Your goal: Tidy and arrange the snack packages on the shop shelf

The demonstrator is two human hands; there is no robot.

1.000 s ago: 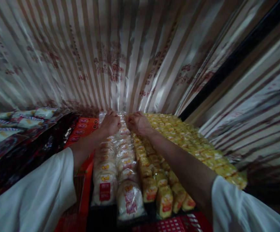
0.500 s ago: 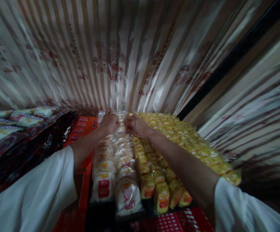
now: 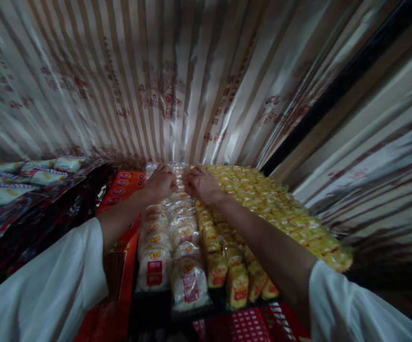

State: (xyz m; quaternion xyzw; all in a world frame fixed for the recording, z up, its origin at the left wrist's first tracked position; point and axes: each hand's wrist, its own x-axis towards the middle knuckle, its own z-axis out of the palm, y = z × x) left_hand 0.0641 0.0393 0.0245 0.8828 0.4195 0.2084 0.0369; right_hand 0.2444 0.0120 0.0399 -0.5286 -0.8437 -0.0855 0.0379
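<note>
Two hands work together at the far end of the white packet rows [image 3: 172, 232], hard against the striped curtain [image 3: 177, 80]. Left hand [image 3: 161, 183]: fingers curled down onto the farthest white packets, knuckles up, apparently pinching or pressing one; what exactly sits under the fingers cannot be told. Right hand [image 3: 202, 184]: likewise curled, fingertips meeting the left hand's over the same spot, at the seam where the white rows give way to the yellow packet rows [image 3: 273, 204] to the right of them. Both arms in white sleeves reach the full length of the rows.

White packets lie in two files running from the near edge back to the curtain, red labels up. Left of them, an orange carton [image 3: 122, 190]; further left, more wrapped goods on a dark surface [image 3: 28, 175]. Nearer than the rows, a red crate [image 3: 248, 325].

Judgement: the step in hand looks like seating or straightening the last packets at the back of the white rows. The next move would call for a light touch, so that neighbouring packets are not pushed out of line or squashed.
</note>
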